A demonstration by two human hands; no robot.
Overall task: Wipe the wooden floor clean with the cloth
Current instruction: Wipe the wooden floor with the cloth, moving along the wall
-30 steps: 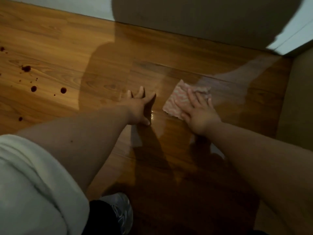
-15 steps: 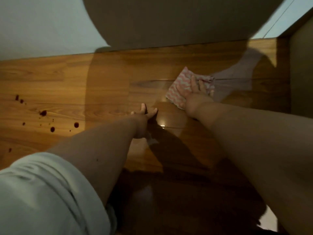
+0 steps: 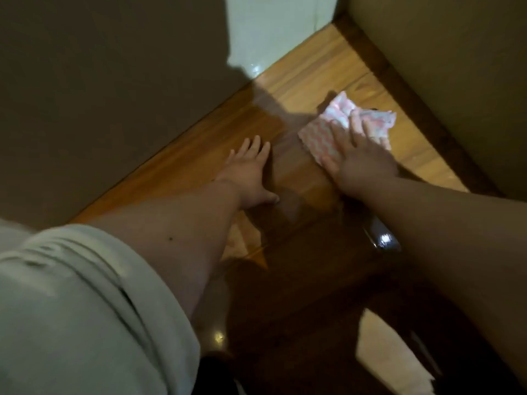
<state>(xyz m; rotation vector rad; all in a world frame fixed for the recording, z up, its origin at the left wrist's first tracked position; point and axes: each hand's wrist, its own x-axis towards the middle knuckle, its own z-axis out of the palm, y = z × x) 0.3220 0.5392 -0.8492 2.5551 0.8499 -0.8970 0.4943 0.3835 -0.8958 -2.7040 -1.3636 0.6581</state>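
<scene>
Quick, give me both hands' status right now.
Left hand: open, flat on the wooden floor, holding nothing.
Right hand: open, palm pressing the pink patterned cloth onto the floor.

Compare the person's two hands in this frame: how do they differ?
The right hand presses flat on the pink-and-white patterned cloth; the left hand rests bare on the brown wooden floor. The right hand lies in brighter light, the left hand in shadow nearer the wall. Both are palm-down with fingers spread.
</scene>
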